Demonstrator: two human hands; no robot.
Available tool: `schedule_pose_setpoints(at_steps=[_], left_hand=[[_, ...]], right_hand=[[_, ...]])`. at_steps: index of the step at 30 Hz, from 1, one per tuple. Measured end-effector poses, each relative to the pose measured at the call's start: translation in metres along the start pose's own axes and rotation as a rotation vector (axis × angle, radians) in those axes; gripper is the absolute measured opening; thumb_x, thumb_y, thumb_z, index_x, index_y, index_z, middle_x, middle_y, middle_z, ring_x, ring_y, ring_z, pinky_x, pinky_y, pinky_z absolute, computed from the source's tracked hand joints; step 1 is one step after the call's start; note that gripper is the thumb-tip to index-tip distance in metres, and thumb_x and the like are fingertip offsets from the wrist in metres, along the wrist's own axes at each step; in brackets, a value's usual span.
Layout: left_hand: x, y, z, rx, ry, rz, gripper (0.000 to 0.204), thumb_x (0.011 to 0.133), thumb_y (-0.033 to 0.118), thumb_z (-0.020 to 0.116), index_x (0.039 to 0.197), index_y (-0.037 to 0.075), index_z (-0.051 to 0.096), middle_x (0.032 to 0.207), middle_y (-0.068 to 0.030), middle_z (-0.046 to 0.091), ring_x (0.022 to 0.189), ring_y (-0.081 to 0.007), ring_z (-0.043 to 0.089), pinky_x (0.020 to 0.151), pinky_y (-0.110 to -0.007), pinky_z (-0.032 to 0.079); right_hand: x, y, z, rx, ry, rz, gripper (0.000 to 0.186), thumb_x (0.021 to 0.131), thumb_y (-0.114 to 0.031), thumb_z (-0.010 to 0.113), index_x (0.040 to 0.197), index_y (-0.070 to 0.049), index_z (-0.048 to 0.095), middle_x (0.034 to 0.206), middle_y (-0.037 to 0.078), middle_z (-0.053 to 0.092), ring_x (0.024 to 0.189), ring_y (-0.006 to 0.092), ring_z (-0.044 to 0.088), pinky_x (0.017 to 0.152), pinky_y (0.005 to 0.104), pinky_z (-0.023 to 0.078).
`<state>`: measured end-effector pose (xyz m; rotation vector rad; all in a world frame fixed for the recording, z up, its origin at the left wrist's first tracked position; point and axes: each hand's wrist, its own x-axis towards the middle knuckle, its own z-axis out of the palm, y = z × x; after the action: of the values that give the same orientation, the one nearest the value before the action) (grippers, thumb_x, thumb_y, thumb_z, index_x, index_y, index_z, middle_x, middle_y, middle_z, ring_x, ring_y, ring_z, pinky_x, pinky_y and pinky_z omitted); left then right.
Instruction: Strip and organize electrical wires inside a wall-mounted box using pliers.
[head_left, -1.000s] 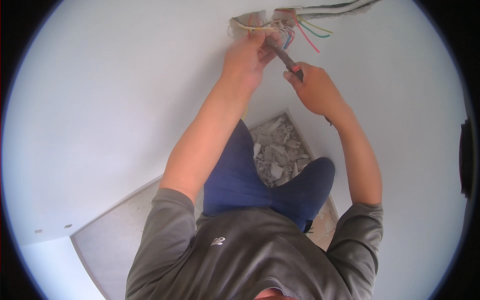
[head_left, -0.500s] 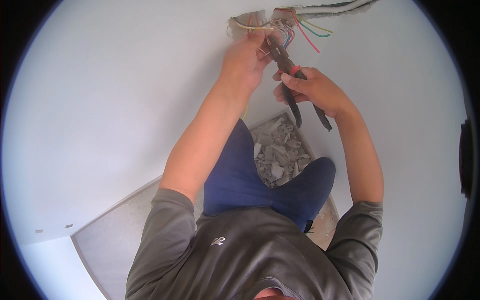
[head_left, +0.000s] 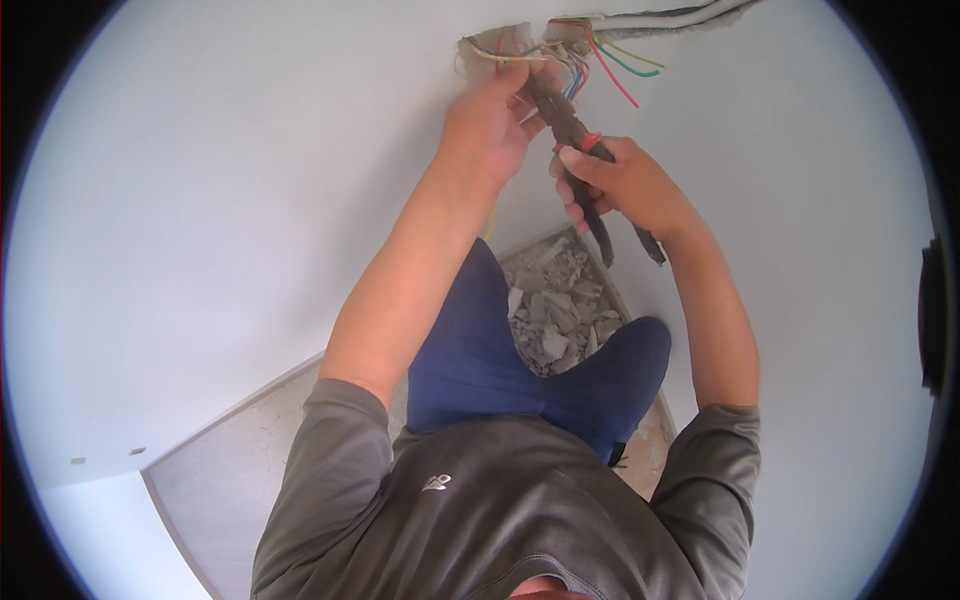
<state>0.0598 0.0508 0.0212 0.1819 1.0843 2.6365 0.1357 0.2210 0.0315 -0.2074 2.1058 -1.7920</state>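
My right hand is closed around the handles of black pliers with red trim. The pliers point up and to the left, and their jaws reach the fingers of my left hand. Those left fingers are pinched together at a thin wire by the jaw tips; the exact wire is partly hidden. Above them, a bundle of coloured wires comes out of rough holes in the wall. A red wire and a green wire hang loose on the right.
A white conduit runs in a chased groove toward the upper right. Grey rubble lies on the floor between my knees, in the corner of the pale walls. Two small wall holes show at the lower left.
The plier handles have come closer together as my right fingers close in. The jaws have tilted slightly left by my left fingertips, while my left hand stays almost in place.
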Motion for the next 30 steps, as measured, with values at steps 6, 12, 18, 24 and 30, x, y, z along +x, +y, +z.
schedule_pose_setpoints(at_steps=[6,12,18,24,30], left_hand=[[-0.001,0.001,-0.002,0.001,-0.068,-0.014,0.021,0.101,0.019,0.051,0.114,0.006,0.06,0.115,-0.0106,0.066,0.112,-0.0242,0.061,0.096,-0.042,0.046],[0.002,-0.006,0.002,0.005,0.016,0.025,0.022,0.1,0.021,0.052,0.113,0.004,0.06,0.116,-0.0101,0.066,0.111,-0.0234,0.061,0.095,-0.041,0.046],[0.004,-0.011,0.006,0.043,0.036,0.09,0.023,0.1,0.02,0.052,0.114,0.005,0.063,0.114,-0.0079,0.068,0.108,-0.0212,0.062,0.096,-0.039,0.046],[0.006,-0.006,0.005,0.048,0.031,0.068,0.024,0.099,0.019,0.053,0.115,0.004,0.063,0.113,-0.0074,0.068,0.105,-0.0205,0.063,0.096,-0.039,0.047],[0.007,-0.006,0.003,0.025,0.016,0.07,0.022,0.098,0.017,0.054,0.112,0.004,0.064,0.11,-0.0075,0.069,0.104,-0.0204,0.064,0.095,-0.039,0.048]], right_hand=[[0.015,0.029,0.041,1.314,-0.787,-0.161,0.032,0.1,-0.038,0.051,0.1,-0.006,0.052,0.082,0.004,0.057,0.064,0.0155,0.054,0.051,0.0307,0.049],[-0.001,0.015,0.016,0.587,-0.072,-0.079,0.046,0.098,-0.035,0.054,0.124,0.004,0.056,0.092,0.017,0.068,0.082,0.0283,0.066,0.07,0.0419,0.053],[-0.009,0.003,0.019,-1.173,0.538,-0.236,0.03,0.093,-0.023,0.059,0.104,0.005,0.057,0.094,0.023,0.065,0.08,0.0391,0.065,0.074,0.0462,0.052],[0.001,0.0,0.028,-1.324,0.623,-0.228,0.024,0.093,-0.021,0.06,0.096,0.003,0.055,0.089,0.02,0.063,0.077,0.0369,0.066,0.069,0.0458,0.053],[0.001,-0.005,0.032,-1.285,0.677,-0.132,0.024,0.094,-0.018,0.059,0.108,0.001,0.055,0.093,0.02,0.062,0.082,0.0396,0.063,0.072,0.0475,0.05]])
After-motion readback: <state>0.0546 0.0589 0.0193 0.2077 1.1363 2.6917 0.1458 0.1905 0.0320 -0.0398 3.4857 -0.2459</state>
